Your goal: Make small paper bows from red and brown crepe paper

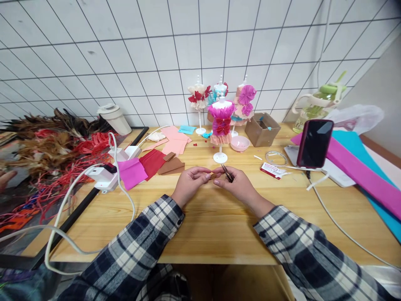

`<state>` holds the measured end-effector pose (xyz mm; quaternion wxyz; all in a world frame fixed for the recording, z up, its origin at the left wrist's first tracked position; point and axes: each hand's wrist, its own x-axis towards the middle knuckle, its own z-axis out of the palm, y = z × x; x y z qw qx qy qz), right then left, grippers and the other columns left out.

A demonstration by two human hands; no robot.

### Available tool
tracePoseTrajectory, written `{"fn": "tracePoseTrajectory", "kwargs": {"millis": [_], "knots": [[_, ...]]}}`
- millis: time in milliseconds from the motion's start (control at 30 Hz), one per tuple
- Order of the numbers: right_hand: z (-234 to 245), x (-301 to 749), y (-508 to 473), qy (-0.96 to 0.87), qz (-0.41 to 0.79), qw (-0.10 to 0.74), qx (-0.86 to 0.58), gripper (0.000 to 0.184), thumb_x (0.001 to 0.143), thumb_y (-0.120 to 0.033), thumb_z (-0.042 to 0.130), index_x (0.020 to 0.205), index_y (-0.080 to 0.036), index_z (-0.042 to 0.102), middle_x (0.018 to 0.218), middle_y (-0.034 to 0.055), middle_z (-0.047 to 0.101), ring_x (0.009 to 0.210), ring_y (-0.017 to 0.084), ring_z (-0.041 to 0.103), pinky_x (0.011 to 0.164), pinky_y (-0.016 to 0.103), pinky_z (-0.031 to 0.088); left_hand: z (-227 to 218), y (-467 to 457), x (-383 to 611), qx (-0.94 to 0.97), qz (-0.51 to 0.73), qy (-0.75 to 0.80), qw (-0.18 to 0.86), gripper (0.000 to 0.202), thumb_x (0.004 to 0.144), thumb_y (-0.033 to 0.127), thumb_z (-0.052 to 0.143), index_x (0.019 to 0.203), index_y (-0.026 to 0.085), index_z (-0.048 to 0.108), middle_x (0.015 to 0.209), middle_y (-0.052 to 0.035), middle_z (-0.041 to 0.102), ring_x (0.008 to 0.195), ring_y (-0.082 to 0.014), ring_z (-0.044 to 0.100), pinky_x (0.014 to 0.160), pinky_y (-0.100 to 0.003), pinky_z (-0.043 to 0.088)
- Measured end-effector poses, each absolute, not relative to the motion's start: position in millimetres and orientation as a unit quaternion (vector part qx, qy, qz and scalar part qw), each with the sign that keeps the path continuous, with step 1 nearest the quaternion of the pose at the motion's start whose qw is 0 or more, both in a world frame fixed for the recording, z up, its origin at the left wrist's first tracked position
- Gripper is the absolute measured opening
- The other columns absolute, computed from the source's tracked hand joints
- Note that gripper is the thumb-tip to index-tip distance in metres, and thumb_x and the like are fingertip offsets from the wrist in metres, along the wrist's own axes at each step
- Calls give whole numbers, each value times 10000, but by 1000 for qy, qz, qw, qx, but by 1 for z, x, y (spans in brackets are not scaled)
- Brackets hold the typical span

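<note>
My left hand [194, 179] pinches one side of a small brown paper piece [213, 176] above the table's middle. At its other side are the fingertips of my right hand [234, 183], closed as well. That hand also keeps a dark pointed tool [227, 173], which looks like small scissors or tweezers, tips up. Just beyond my hands stands a white mini dress form [220, 157] in a magenta, red and peach crepe-paper dress [222, 123]. To the left lie brown paper sheets [171, 166], a red sheet [151, 164] and a magenta sheet [133, 172].
More dressed forms [198, 98] stand behind, near a pink bowl [240, 143] and a cardboard box [262, 129]. A phone [315, 143] stands at right beside long paper strips [360, 163]. Power strips [105, 177], cables and feathers [59, 142] fill the left; another person's hand [6, 180] shows there.
</note>
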<state>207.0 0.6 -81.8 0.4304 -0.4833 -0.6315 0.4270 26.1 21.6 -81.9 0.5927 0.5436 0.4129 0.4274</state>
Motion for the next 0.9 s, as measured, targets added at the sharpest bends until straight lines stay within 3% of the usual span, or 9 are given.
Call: {"fn": "tracePoseTrajectory", "kwargs": {"millis": [100,300,467,667,767,900], "knots": [[-83,205,-1,-663,372,421,-494,443,682,-371,724,1081,-200,636,919,7,634,483,55,358,470,222,335,-81,22,25,539,425,430,586,409,658,397,765,936,118,655,839,-104,738,773,-200,687,746,-314,514],[-87,207,0,-731,231,417,-487,242,734,-301,696,951,-194,683,848,33,670,687,136,554,632,254,427,-81,20,28,556,392,417,603,398,662,391,761,928,113,660,891,-117,735,812,-201,685,750,-297,510],[-85,215,4,-730,237,399,-502,107,782,-291,643,820,-212,705,769,11,680,679,135,570,652,252,430,-83,20,28,552,381,429,605,424,637,365,778,965,124,659,800,-85,732,717,-170,673,717,-294,515],[-85,221,7,-719,251,385,-522,141,785,-323,635,806,-207,711,758,11,676,690,143,568,647,257,414,-85,27,23,577,371,424,592,407,617,283,781,978,142,659,868,-94,731,839,-209,681,839,-367,505],[-86,221,7,-708,275,375,-532,154,791,-337,624,814,-210,709,734,3,677,638,134,556,605,252,405,-82,28,18,638,356,418,539,375,679,307,733,1012,150,664,929,-107,726,913,-236,669,893,-403,484],[-87,216,5,-730,224,383,-520,131,799,-326,628,793,-216,699,767,21,676,683,146,570,634,260,411,-79,27,14,774,329,391,373,422,693,358,728,1085,209,677,1253,-111,603,1166,-266,543,1036,-408,370]]}}
